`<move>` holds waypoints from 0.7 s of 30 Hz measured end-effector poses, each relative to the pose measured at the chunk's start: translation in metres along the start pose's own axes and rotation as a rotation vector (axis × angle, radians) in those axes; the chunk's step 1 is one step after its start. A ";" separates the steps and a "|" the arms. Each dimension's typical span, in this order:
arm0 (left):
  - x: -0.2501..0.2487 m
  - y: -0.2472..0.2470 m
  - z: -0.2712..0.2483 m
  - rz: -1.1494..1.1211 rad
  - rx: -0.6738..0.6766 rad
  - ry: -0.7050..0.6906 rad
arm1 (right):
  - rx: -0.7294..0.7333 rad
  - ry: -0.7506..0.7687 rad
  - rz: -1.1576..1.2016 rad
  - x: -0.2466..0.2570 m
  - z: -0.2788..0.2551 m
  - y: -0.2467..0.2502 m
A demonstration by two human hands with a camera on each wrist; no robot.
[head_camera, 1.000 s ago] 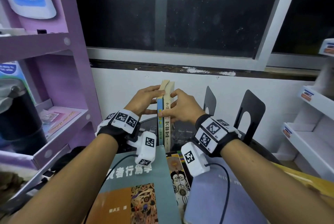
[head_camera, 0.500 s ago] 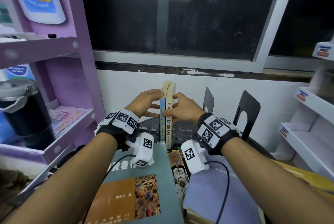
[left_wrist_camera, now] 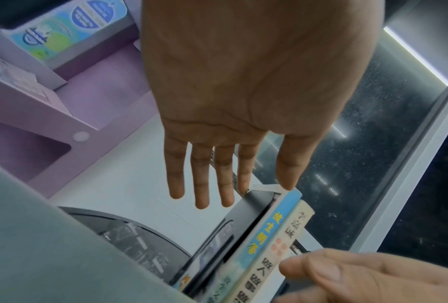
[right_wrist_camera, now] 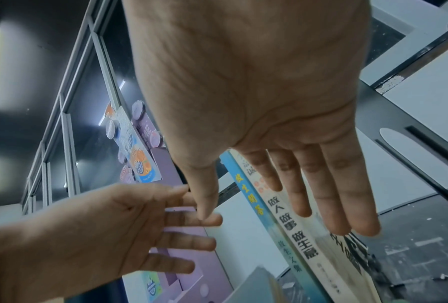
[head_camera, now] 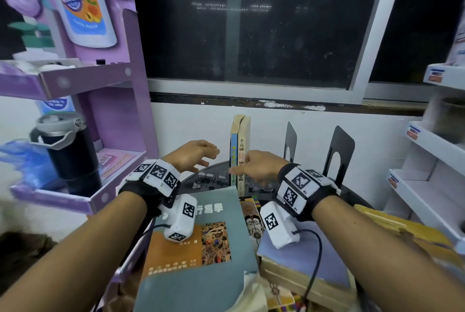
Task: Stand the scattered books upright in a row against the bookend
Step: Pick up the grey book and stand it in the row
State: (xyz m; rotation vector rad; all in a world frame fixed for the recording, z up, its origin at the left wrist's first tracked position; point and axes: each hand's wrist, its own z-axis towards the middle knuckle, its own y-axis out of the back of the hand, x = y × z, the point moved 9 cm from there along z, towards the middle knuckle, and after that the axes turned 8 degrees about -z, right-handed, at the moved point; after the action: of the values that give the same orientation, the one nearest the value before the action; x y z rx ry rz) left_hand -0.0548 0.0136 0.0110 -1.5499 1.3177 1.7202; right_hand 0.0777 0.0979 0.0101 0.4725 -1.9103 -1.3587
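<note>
Two books stand upright at the back of the table, a blue-spined book (head_camera: 234,150) and a cream-spined book (head_camera: 242,150) pressed side by side. In the left wrist view a dark flat bookend (left_wrist_camera: 256,203) stands against the blue book (left_wrist_camera: 274,223). My left hand (head_camera: 206,158) hovers open a little left of them, holding nothing. My right hand (head_camera: 251,163) is open with straight fingers beside the cream book (right_wrist_camera: 293,225), its thumb at the spine. Two more black bookends (head_camera: 290,145) (head_camera: 338,155) stand to the right. A large grey-and-orange book (head_camera: 198,248) lies flat in front.
A lavender book (head_camera: 302,261) tops a stack at front right, with a face-cover book (head_camera: 253,218) and a yellow book (head_camera: 402,233) nearby. A purple shelf unit (head_camera: 75,201) with a black flask (head_camera: 73,155) stands left, a white shelf (head_camera: 427,186) right.
Both hands have come off the upright books and drawn back and down. The left hand moved clear to the left; the books stay standing.
</note>
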 end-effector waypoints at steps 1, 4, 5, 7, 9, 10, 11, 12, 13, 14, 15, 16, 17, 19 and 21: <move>0.006 0.004 -0.004 0.027 -0.005 0.022 | 0.026 -0.021 0.006 -0.001 -0.001 -0.004; 0.025 0.019 -0.015 0.098 -0.029 0.092 | 0.095 -0.030 0.017 0.002 -0.004 -0.016; 0.031 0.023 -0.018 0.122 -0.031 0.118 | 0.119 -0.027 0.018 0.004 -0.005 -0.021; 0.043 0.028 -0.027 0.169 -0.023 0.177 | 0.166 -0.043 0.035 0.005 -0.008 -0.030; 0.055 0.032 -0.033 0.215 -0.016 0.229 | 0.201 -0.047 0.041 0.008 -0.011 -0.037; 0.060 0.033 -0.036 0.236 -0.011 0.247 | 0.220 -0.047 0.047 0.009 -0.013 -0.040; 0.065 0.034 -0.038 0.245 -0.009 0.262 | 0.242 -0.050 0.057 0.010 -0.014 -0.043; 0.070 0.034 -0.040 0.245 -0.005 0.277 | 0.265 -0.053 0.066 0.010 -0.014 -0.045; 0.073 0.033 -0.042 0.240 0.004 0.290 | 0.287 -0.058 0.074 0.011 -0.015 -0.048; 0.075 0.031 -0.044 0.242 0.018 0.299 | 0.311 -0.061 0.081 0.012 -0.016 -0.050; 0.076 0.029 -0.047 0.250 0.032 0.311 | 0.330 -0.065 0.087 0.012 -0.017 -0.052; 0.077 0.027 -0.049 0.257 0.040 0.329 | 0.343 -0.066 0.086 0.012 -0.018 -0.054; 0.080 0.028 -0.051 0.253 0.036 0.346 | 0.354 -0.066 0.081 0.012 -0.018 -0.056; 0.089 0.033 -0.051 0.241 0.025 0.384 | 0.371 -0.059 0.070 0.012 -0.019 -0.059; 0.098 0.036 -0.052 0.258 0.035 0.421 | 0.387 -0.056 0.053 0.011 -0.019 -0.062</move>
State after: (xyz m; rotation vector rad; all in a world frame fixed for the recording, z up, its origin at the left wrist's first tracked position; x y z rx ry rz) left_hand -0.0841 -0.0709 -0.0636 -1.8576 1.8124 1.5519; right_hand 0.0777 0.0551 -0.0395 0.5697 -2.2250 -0.9763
